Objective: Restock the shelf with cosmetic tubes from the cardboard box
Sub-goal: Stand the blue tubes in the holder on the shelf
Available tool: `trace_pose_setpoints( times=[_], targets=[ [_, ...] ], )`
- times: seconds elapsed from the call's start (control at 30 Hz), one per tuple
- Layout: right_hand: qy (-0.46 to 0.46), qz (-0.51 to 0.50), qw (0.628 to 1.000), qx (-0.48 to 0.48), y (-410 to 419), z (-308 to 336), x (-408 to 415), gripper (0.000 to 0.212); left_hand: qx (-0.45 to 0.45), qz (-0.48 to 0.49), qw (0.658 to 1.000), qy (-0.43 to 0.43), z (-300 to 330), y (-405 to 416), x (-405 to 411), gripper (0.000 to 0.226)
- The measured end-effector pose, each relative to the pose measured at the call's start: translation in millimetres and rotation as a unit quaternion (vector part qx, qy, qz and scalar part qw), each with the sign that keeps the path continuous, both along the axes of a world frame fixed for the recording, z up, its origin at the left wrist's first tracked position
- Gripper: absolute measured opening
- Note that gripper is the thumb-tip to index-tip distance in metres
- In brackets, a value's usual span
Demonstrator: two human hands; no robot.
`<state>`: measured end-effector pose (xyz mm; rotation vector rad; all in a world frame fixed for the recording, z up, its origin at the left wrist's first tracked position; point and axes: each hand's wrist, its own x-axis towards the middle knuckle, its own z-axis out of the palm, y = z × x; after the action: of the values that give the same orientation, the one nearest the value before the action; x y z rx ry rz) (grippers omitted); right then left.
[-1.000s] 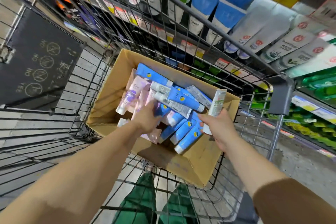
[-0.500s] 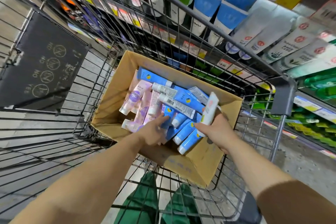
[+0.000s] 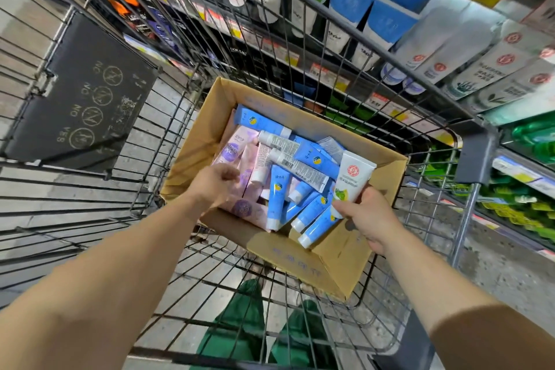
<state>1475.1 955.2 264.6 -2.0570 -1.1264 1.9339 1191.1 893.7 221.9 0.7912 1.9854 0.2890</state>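
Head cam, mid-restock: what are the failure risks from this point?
1. The right hand pinches the white tube only near its cap end; it may slip on the lift.
2. The left hand hovers over the pink tubes in a loose pile, so a grab may take several.
3. The cardboard box sits tilted in the cart; it may shift.
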Motion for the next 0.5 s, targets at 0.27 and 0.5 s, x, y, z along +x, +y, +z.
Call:
trace_pose_setpoints(
  times=[0.27, 0.5],
  targets=[
    [0.006, -0.003, 1.000, 0.000, -3, -1, 0, 0.027, -0.172, -0.201, 0.961, 0.084, 1, -12, -4, 0.049],
    [-0.003, 0.000, 1.000, 0.004, -3, 0, 0, 0.027, -0.178, -0.212, 0.961, 0.004, 3, -12, 20, 0.038]
  ],
)
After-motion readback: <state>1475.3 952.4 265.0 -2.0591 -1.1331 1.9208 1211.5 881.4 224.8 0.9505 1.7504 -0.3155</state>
